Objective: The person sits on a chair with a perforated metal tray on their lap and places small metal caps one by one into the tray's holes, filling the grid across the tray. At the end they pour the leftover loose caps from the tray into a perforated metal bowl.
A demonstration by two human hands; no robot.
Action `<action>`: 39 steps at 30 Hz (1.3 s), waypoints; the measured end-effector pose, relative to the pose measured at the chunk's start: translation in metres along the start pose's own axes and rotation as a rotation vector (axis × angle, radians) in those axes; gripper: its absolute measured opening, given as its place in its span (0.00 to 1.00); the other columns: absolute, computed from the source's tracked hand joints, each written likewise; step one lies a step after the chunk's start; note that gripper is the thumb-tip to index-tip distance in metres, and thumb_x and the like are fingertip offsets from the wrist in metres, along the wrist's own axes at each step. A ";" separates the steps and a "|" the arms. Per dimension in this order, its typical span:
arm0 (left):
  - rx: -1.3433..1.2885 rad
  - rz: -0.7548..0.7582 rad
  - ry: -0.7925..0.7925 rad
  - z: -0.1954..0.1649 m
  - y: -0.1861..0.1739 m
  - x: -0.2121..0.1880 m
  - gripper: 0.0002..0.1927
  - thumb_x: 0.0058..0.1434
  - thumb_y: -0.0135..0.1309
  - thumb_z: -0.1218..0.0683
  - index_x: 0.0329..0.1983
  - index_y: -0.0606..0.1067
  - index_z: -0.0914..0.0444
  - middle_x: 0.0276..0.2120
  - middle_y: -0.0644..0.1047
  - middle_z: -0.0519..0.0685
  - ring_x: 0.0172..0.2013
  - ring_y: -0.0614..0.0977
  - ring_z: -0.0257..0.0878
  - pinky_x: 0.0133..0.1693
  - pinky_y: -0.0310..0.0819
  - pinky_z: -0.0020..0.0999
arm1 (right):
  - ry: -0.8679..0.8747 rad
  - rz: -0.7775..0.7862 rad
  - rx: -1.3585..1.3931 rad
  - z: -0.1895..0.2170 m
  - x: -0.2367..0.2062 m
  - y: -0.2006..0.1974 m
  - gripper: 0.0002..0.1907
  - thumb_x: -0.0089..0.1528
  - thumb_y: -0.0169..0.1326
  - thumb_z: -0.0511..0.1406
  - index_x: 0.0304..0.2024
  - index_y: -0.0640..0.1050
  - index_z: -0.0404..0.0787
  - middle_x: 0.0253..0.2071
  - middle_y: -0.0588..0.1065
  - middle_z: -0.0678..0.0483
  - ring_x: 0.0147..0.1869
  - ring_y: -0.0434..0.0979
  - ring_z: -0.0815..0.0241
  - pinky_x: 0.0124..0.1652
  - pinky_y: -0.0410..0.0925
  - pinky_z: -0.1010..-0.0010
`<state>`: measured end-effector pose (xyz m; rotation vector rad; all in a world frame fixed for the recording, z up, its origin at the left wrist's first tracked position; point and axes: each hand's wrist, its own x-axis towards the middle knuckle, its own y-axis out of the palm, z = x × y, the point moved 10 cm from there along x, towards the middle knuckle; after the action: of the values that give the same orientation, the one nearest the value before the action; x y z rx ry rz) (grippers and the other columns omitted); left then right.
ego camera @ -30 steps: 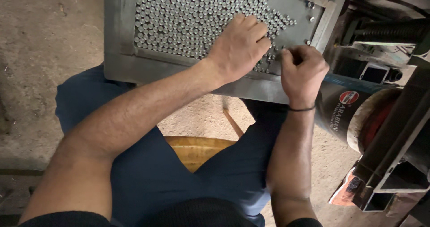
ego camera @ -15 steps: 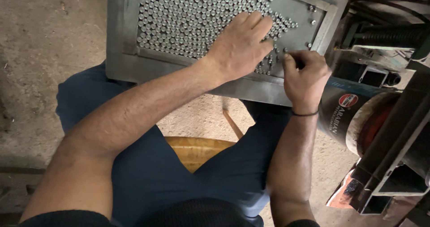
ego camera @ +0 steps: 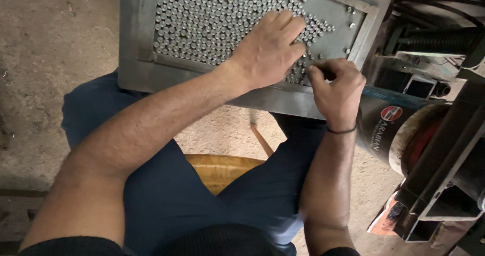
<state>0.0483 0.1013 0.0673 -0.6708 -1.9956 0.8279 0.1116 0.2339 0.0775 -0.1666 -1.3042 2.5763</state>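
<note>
Metal pins: small, round-headed, silvery, tightly packed.

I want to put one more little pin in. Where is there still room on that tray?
The metal tray is bare at its right end, between the edge of the packed pins, the right rim and the right hand; only a few loose pins stand there. The rest is crowded: pins side by side, with the left hand resting on them.

The left hand lies flat, palm down, fingers together and stretched forward. The right hand is just beside it, curled, thumb and forefinger pinched.
</note>
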 end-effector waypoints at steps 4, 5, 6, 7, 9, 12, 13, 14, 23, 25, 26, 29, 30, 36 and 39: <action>-0.021 -0.002 0.011 0.001 -0.001 -0.003 0.05 0.59 0.58 0.55 0.30 0.80 0.61 0.45 0.71 0.52 0.51 0.70 0.46 0.52 0.64 0.43 | -0.110 0.041 -0.127 0.009 -0.002 0.007 0.06 0.61 0.66 0.32 0.37 0.85 0.34 0.33 0.79 0.46 0.38 0.79 0.52 0.41 0.72 0.65; -0.016 0.002 0.011 0.001 -0.001 -0.003 0.05 0.59 0.58 0.55 0.29 0.80 0.61 0.45 0.70 0.51 0.51 0.70 0.46 0.53 0.64 0.43 | -0.078 0.020 -0.110 0.005 -0.002 0.004 0.06 0.62 0.65 0.32 0.37 0.85 0.34 0.33 0.80 0.46 0.37 0.80 0.53 0.41 0.72 0.66; -0.011 0.005 0.011 0.001 0.000 -0.002 0.05 0.60 0.58 0.56 0.29 0.80 0.61 0.45 0.70 0.51 0.50 0.70 0.46 0.53 0.64 0.43 | -0.046 -0.002 -0.093 0.001 -0.001 0.003 0.06 0.62 0.65 0.33 0.38 0.85 0.35 0.34 0.80 0.46 0.37 0.81 0.54 0.40 0.73 0.66; -0.016 0.015 0.014 0.001 0.001 -0.002 0.05 0.59 0.58 0.56 0.29 0.80 0.61 0.44 0.70 0.51 0.50 0.70 0.46 0.52 0.64 0.43 | -0.033 -0.017 -0.092 -0.001 0.000 0.001 0.06 0.62 0.65 0.33 0.38 0.85 0.35 0.34 0.80 0.46 0.37 0.81 0.54 0.40 0.73 0.66; -0.021 0.037 0.012 0.001 0.003 -0.002 0.05 0.58 0.58 0.56 0.28 0.79 0.61 0.44 0.71 0.52 0.49 0.70 0.46 0.50 0.64 0.43 | -0.011 -0.039 -0.084 -0.005 0.001 -0.003 0.06 0.61 0.65 0.33 0.37 0.84 0.35 0.34 0.80 0.47 0.36 0.81 0.54 0.40 0.73 0.67; -0.021 -0.011 0.024 0.001 -0.002 0.000 0.04 0.60 0.59 0.57 0.31 0.80 0.62 0.44 0.70 0.52 0.48 0.70 0.45 0.49 0.64 0.43 | -0.025 -0.092 -0.034 -0.003 0.003 -0.007 0.06 0.63 0.65 0.32 0.39 0.84 0.35 0.35 0.79 0.47 0.38 0.81 0.55 0.41 0.74 0.67; -0.014 -0.015 0.017 0.003 -0.003 0.001 0.05 0.60 0.60 0.56 0.31 0.80 0.62 0.43 0.70 0.51 0.49 0.70 0.46 0.50 0.64 0.43 | -0.074 -0.100 -0.041 0.003 0.003 -0.006 0.05 0.63 0.65 0.32 0.39 0.84 0.35 0.34 0.79 0.47 0.38 0.80 0.55 0.41 0.73 0.66; -0.006 -0.019 0.010 0.005 -0.005 0.001 0.05 0.59 0.60 0.56 0.32 0.80 0.62 0.43 0.70 0.51 0.49 0.70 0.46 0.50 0.65 0.43 | -0.123 -0.109 -0.046 0.008 0.004 -0.004 0.05 0.63 0.66 0.32 0.39 0.85 0.35 0.34 0.79 0.47 0.37 0.79 0.54 0.41 0.72 0.65; 0.049 -0.060 -0.005 0.018 -0.021 0.002 0.08 0.58 0.65 0.54 0.34 0.80 0.62 0.45 0.71 0.52 0.50 0.71 0.47 0.52 0.66 0.44 | -0.064 -0.181 -0.098 -0.006 0.006 0.006 0.07 0.60 0.67 0.31 0.34 0.83 0.32 0.33 0.80 0.44 0.36 0.80 0.53 0.39 0.73 0.65; 0.045 -0.055 -0.011 0.020 -0.021 0.002 0.07 0.57 0.65 0.54 0.34 0.80 0.62 0.45 0.72 0.52 0.50 0.71 0.47 0.52 0.66 0.44 | 0.026 -0.174 -0.117 -0.024 0.009 0.004 0.06 0.61 0.66 0.32 0.35 0.84 0.34 0.35 0.81 0.45 0.37 0.83 0.55 0.40 0.75 0.67; 0.045 -0.046 -0.019 0.022 -0.021 0.002 0.07 0.58 0.65 0.55 0.33 0.80 0.62 0.45 0.72 0.52 0.49 0.71 0.47 0.52 0.66 0.44 | 0.090 -0.150 -0.124 -0.036 0.011 0.002 0.05 0.62 0.65 0.33 0.37 0.84 0.36 0.37 0.82 0.46 0.38 0.84 0.56 0.41 0.76 0.69; 0.036 -0.032 -0.034 0.028 -0.022 0.001 0.06 0.59 0.64 0.55 0.34 0.80 0.62 0.44 0.71 0.52 0.49 0.71 0.48 0.52 0.66 0.45 | 0.200 -0.248 -0.110 -0.062 0.009 -0.021 0.06 0.62 0.65 0.34 0.38 0.85 0.37 0.38 0.83 0.46 0.40 0.85 0.57 0.43 0.77 0.70; 0.032 -0.029 -0.036 0.030 -0.022 0.001 0.07 0.59 0.64 0.55 0.34 0.80 0.62 0.44 0.71 0.53 0.49 0.71 0.48 0.52 0.66 0.45 | 0.223 -0.311 -0.099 -0.069 0.006 -0.031 0.07 0.61 0.66 0.34 0.38 0.85 0.36 0.38 0.83 0.46 0.40 0.86 0.57 0.44 0.77 0.70; 0.074 -0.104 -0.021 0.036 -0.035 -0.002 0.04 0.57 0.63 0.57 0.32 0.80 0.62 0.45 0.70 0.52 0.54 0.71 0.48 0.58 0.66 0.46 | -0.060 -0.346 -0.213 -0.049 0.006 -0.037 0.08 0.62 0.64 0.29 0.43 0.86 0.33 0.41 0.82 0.43 0.45 0.84 0.49 0.48 0.75 0.63; 0.120 -0.126 -0.016 0.037 -0.039 -0.003 0.05 0.56 0.63 0.56 0.32 0.80 0.62 0.46 0.71 0.52 0.54 0.71 0.47 0.59 0.66 0.46 | -0.061 -0.290 -0.142 -0.037 0.009 -0.021 0.07 0.62 0.64 0.29 0.44 0.86 0.35 0.40 0.81 0.44 0.42 0.84 0.50 0.45 0.75 0.63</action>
<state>0.0127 0.0633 0.0797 -0.4663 -1.9634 0.8710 0.1149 0.2772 0.0726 0.0715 -1.4177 2.2639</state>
